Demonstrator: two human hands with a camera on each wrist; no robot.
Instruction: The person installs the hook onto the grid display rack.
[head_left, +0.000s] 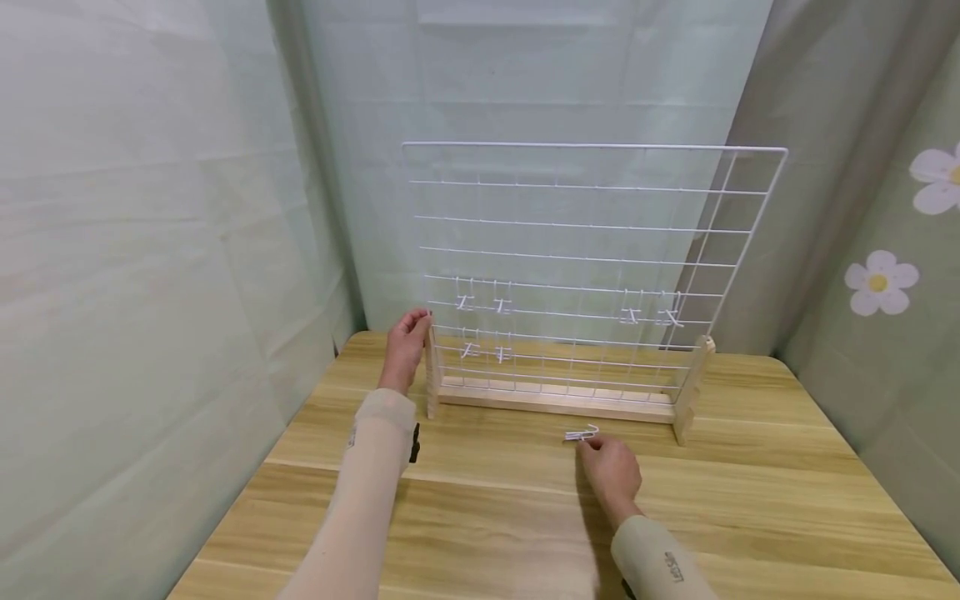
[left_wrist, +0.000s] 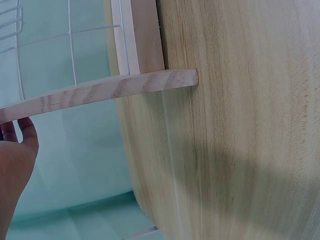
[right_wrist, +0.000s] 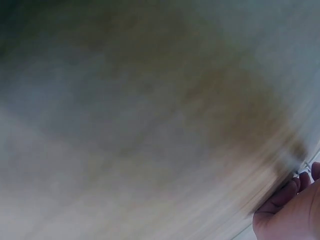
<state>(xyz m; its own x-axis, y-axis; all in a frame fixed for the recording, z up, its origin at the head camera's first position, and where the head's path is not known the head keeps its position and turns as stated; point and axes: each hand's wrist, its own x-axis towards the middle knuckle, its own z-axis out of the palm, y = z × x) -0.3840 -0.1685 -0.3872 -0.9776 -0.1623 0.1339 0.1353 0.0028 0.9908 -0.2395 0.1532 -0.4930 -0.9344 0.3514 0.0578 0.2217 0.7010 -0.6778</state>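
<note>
A white wire grid rack (head_left: 592,227) stands upright in a light wooden base (head_left: 555,398) on the table. My left hand (head_left: 405,346) holds the top of the base's left wooden post (head_left: 432,371); in the left wrist view its fingers (left_wrist: 29,132) meet the post's outer side. Just in front of the base, my right hand (head_left: 613,475) pinches a white wire hook (head_left: 581,433) low over the tabletop. The right wrist view is mostly blurred, with that hand at its lower right corner. Several similar white hooks (head_left: 501,306) hang on the grid's lower wires at left and right.
The wood-grain table (head_left: 480,517) extends around the rack. Pale green curtains (head_left: 172,250) enclose the left side and back; a flower-patterned curtain (head_left: 918,333) is on the right. The base's right post (head_left: 693,387) stands beyond the right hand.
</note>
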